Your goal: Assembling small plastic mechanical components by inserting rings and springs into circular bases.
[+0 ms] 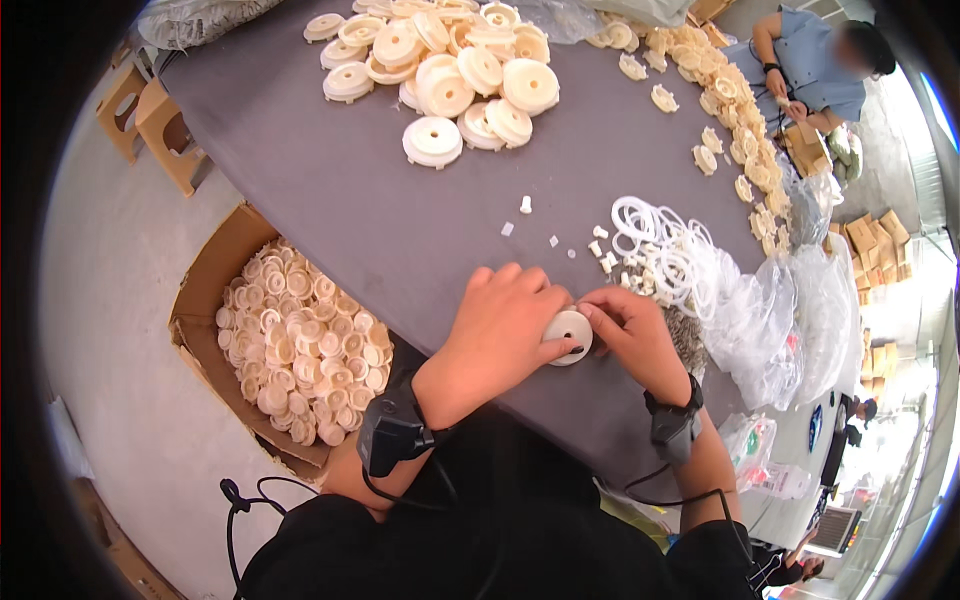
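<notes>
Near the table's front edge, a round cream plastic disc (568, 328) with a small hole at its centre is held between my two hands. My left hand (505, 320) is closed on its left side, the thumb lying across the lower face. On the other side my right hand (632, 330) pinches the upper right rim with thumb and forefinger. Whether a smaller part sits between those fingertips is hidden. Just beyond my right hand lie a pile of white rings (665, 250) and several small white plugs (607, 258).
Cream discs (440, 85) are heaped at the far side of the grey table (330, 190). Flanged cream parts (735, 110) line its right edge, beside clear plastic bags (790, 310). A cardboard box (195, 290) full of discs stands at left. Another person (815, 60) works at far right.
</notes>
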`<state>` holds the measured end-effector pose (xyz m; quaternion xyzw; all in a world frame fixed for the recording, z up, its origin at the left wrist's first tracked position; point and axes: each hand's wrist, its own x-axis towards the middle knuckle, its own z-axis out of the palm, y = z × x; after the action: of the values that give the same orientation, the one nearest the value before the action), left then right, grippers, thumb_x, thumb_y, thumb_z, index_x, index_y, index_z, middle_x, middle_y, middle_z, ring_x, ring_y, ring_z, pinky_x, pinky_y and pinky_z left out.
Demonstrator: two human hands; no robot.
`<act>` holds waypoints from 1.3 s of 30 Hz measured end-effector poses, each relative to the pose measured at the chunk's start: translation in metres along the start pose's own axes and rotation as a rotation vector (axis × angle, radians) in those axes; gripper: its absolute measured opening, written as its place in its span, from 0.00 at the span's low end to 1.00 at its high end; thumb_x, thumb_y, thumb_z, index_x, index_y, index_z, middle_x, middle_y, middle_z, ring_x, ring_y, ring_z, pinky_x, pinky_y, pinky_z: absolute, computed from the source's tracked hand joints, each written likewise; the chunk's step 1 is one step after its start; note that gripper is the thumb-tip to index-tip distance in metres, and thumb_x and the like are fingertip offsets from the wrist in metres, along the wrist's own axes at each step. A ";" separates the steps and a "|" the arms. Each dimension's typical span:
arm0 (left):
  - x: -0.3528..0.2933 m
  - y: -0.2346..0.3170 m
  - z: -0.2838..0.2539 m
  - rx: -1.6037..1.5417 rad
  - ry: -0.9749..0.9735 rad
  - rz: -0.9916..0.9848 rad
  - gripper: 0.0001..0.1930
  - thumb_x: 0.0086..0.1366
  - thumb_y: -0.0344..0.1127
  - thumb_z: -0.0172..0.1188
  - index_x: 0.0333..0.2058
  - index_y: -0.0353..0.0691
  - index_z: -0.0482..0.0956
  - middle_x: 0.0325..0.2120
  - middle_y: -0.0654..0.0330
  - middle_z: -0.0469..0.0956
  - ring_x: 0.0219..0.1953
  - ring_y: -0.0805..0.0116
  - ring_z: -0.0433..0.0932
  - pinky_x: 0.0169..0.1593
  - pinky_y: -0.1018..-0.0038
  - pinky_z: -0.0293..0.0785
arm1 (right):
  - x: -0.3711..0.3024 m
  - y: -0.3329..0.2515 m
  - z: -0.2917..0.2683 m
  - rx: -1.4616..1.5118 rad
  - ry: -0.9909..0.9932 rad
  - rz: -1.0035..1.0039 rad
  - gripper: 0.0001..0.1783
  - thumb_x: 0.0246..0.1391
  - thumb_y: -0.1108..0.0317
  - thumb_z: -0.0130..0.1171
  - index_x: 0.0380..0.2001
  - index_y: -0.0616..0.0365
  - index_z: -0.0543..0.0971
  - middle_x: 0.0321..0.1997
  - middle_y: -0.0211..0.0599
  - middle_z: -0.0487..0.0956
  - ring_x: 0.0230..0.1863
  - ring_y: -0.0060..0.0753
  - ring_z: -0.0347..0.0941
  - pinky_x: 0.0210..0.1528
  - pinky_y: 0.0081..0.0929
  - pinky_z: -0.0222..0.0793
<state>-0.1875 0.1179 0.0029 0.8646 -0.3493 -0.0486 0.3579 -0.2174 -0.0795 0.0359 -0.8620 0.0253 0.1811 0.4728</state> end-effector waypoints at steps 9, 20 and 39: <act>0.007 0.002 0.022 0.026 0.285 0.045 0.16 0.54 0.46 0.64 0.40 0.46 0.80 0.35 0.63 0.71 0.42 0.63 0.68 0.44 0.66 0.59 | 0.040 0.024 -0.051 -0.610 0.629 -0.326 0.11 0.50 0.67 0.63 0.36 0.58 0.79 0.22 0.35 0.72 0.25 0.33 0.70 0.30 0.30 0.65; 0.010 0.000 0.017 -0.476 0.402 -0.111 0.16 0.59 0.34 0.62 0.46 0.40 0.77 0.32 0.62 0.78 0.32 0.72 0.75 0.39 0.75 0.68 | 0.006 0.003 -0.041 -0.126 0.520 -0.257 0.06 0.51 0.72 0.62 0.33 0.61 0.79 0.20 0.25 0.75 0.23 0.12 0.67 0.25 0.15 0.59; -0.006 0.018 0.019 -0.266 0.260 -0.123 0.06 0.59 0.28 0.58 0.35 0.36 0.79 0.31 0.55 0.77 0.27 0.60 0.77 0.33 0.70 0.71 | -0.042 0.023 0.014 0.258 0.292 -0.063 0.15 0.52 0.73 0.62 0.44 0.62 0.77 0.28 0.27 0.78 0.26 0.13 0.70 0.29 0.13 0.66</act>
<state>-0.2086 0.1016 -0.0003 0.8284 -0.2369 -0.0041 0.5075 -0.2658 -0.0865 0.0247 -0.8117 0.0894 0.0345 0.5761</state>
